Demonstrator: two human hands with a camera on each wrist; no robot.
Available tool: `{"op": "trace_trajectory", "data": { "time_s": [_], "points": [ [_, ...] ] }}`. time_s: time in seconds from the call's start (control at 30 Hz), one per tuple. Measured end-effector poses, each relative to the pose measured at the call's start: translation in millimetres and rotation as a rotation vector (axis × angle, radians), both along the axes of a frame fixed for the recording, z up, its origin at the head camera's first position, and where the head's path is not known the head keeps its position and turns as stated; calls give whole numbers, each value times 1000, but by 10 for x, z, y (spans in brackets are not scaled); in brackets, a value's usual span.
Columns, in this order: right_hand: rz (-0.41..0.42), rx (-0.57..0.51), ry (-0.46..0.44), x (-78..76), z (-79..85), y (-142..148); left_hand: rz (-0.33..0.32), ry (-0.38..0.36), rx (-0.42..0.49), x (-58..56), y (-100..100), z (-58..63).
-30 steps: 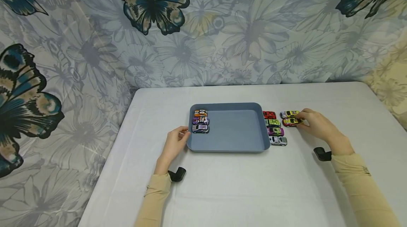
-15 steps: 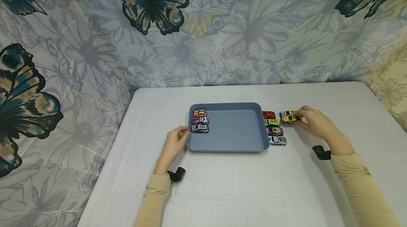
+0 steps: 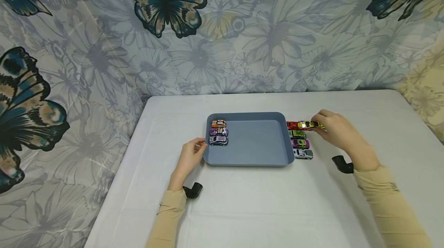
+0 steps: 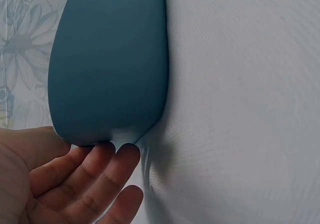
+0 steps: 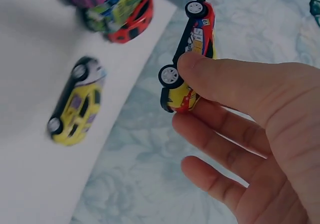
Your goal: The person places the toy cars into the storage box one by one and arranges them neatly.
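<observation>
My right hand (image 3: pixel 338 132) pinches a yellow-and-red toy car (image 5: pixel 192 58) between thumb and fingers, raised off the table. In the head view this car overlaps the red toy car (image 3: pixel 292 125). Below it, a yellow-and-white toy car (image 5: pixel 77 106) lies on the table, mostly covered by my hand in the head view. At the left rim of the blue-grey tray (image 3: pixel 256 140), my left hand (image 3: pixel 192 155) holds the tray's corner with thumb and fingertips. Inside, along the tray's left side, stand an orange car (image 3: pixel 219 123), a purple car (image 3: pixel 218 132) and a silver car (image 3: pixel 218 140).
Against the tray's right side a column of toy cars runs toward me: red, a green car (image 3: pixel 297 135), a purple-and-green car (image 3: pixel 300 144) and a white car (image 3: pixel 303 154). A white cloth (image 3: pixel 243 201) covers the table. Behind hangs a flowered, butterfly-printed cloth (image 3: pixel 277 47).
My right hand has lifted the yellow-and-red car from beside the yellow-and-white one and moved it left and away from me, toward the tray. The left hand keeps its place.
</observation>
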State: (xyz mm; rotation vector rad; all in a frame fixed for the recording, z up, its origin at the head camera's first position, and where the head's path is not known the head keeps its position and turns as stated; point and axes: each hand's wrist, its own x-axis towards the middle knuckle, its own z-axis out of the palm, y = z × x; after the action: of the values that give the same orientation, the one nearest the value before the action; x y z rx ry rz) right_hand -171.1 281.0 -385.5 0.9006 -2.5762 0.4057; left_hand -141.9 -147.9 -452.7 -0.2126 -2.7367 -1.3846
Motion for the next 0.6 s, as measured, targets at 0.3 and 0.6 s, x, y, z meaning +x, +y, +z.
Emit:
{"op": "trace_trajectory", "data": {
  "time_s": [0.3, 0.6],
  "points": [
    [67, 16, 25, -12, 90, -354, 6, -2, 6, 1, -3, -3],
    [100, 53, -62, 5, 108, -686, 3, -15, 1, 3, -1, 10]
  ]
}}
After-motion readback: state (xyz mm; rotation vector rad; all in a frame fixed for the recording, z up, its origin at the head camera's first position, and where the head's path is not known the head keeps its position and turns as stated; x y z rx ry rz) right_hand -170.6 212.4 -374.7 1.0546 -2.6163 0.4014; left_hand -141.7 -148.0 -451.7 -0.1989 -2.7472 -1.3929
